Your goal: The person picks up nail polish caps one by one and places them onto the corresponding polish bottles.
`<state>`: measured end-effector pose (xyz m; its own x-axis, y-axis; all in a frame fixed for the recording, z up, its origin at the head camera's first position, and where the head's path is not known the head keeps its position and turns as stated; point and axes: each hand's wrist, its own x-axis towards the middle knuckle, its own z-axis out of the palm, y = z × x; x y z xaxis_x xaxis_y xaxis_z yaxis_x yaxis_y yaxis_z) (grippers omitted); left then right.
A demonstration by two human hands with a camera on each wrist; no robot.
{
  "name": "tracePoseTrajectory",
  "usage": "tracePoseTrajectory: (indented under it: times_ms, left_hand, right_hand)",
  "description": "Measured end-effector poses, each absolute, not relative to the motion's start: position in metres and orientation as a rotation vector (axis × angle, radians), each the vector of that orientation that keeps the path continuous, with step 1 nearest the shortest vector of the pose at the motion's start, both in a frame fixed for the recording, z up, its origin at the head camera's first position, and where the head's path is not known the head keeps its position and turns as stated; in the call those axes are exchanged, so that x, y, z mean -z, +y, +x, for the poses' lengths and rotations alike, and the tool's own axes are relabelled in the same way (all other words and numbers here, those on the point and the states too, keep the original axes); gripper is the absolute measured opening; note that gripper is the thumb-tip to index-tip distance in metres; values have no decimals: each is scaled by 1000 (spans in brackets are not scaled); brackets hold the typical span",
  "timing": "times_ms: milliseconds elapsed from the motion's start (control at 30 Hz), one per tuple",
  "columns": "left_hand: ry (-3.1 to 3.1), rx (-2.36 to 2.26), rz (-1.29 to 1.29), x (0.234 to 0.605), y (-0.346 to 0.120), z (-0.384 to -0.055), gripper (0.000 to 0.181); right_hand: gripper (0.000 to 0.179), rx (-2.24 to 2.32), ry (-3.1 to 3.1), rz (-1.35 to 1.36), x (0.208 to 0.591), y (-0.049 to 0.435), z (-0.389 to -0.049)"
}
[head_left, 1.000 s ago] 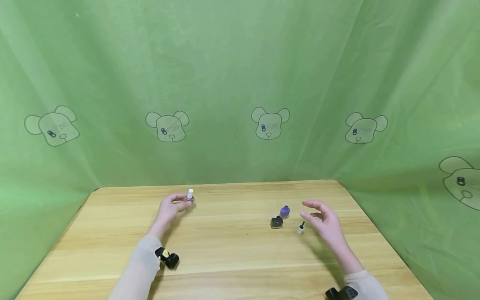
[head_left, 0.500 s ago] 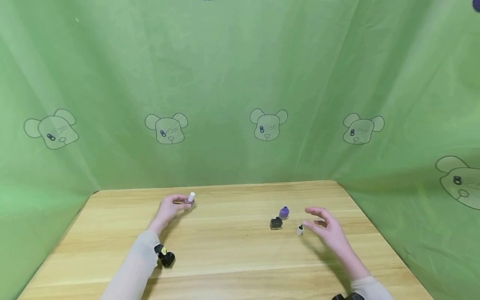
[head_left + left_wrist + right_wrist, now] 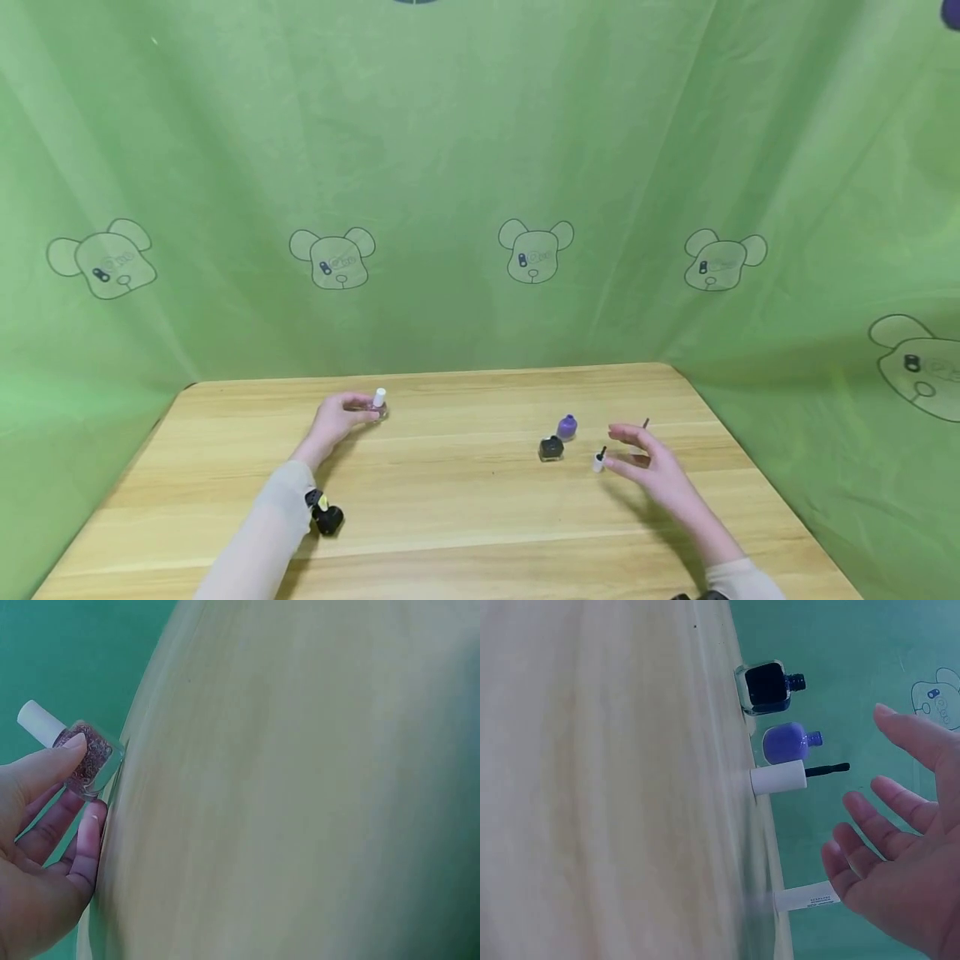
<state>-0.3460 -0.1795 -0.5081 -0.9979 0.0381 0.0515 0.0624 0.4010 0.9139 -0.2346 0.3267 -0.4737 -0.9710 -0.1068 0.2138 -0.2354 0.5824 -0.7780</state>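
Observation:
My left hand (image 3: 335, 422) pinches a small glitter nail polish bottle (image 3: 94, 757) between thumb and fingers. Its white cap (image 3: 380, 397) is on and points up, and the glass base is close over the far left part of the table. On the right, my right hand (image 3: 656, 471) hovers with fingers spread and loosely bent, holding nothing. Just left of its thumb, a white nail polish cap (image 3: 778, 778) stands on the table with its dark brush (image 3: 829, 770) upward. A second white cap (image 3: 804, 896) stands beyond the hand, partly hidden by the fingers in the right wrist view.
An uncapped black nail polish bottle (image 3: 551, 449) and an uncapped purple one (image 3: 567, 428) stand side by side, left of the brush cap. The wooden table (image 3: 450, 508) ends at a green curtain (image 3: 435, 167) printed with bear heads.
My right hand has come down and its thumb is now close by the brush cap. A dark brush tip shows behind that hand. My left hand has barely moved with its bottle.

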Motion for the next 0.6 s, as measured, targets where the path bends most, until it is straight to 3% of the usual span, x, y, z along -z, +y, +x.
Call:
tracePoseTrajectory:
  times_ms: [600]
  left_hand:
    - [-2672, 1680, -97, 509, -187, -349, 35]
  right_hand:
    - [60, -1441, -2717, 269, 482, 326, -241]
